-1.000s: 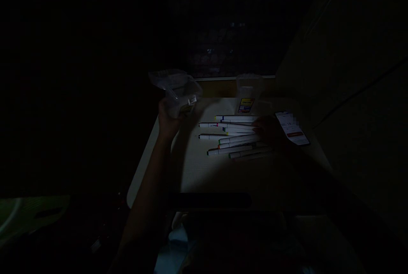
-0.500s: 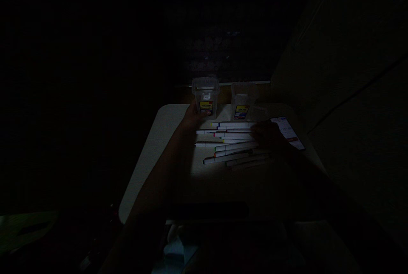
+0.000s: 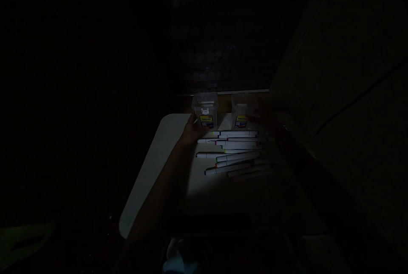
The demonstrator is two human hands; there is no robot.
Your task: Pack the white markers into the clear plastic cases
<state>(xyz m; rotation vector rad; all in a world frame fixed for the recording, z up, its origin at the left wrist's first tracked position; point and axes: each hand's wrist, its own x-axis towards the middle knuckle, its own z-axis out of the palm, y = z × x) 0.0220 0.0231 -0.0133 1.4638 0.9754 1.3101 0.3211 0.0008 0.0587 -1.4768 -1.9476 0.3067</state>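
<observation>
The scene is very dark. My left hand (image 3: 191, 131) rests against the base of a clear plastic box with a yellow label (image 3: 205, 112), standing upright at the far edge of a small white table (image 3: 149, 172). A second clear labelled box (image 3: 241, 114) stands to its right. My right hand (image 3: 266, 118) reaches up beside that second box; its fingers are lost in shadow. Several white markers with coloured caps (image 3: 234, 150) lie in a loose row in front of the boxes.
A dim wall or panel (image 3: 334, 74) rises on the right of the table. A dark shape (image 3: 207, 223) lies along the table's near edge. Everything left of the table is black.
My left hand brought the clear box from the air at the left down upright onto the table. My right hand rose from the markers toward the second box. The phone-like card is gone from sight.
</observation>
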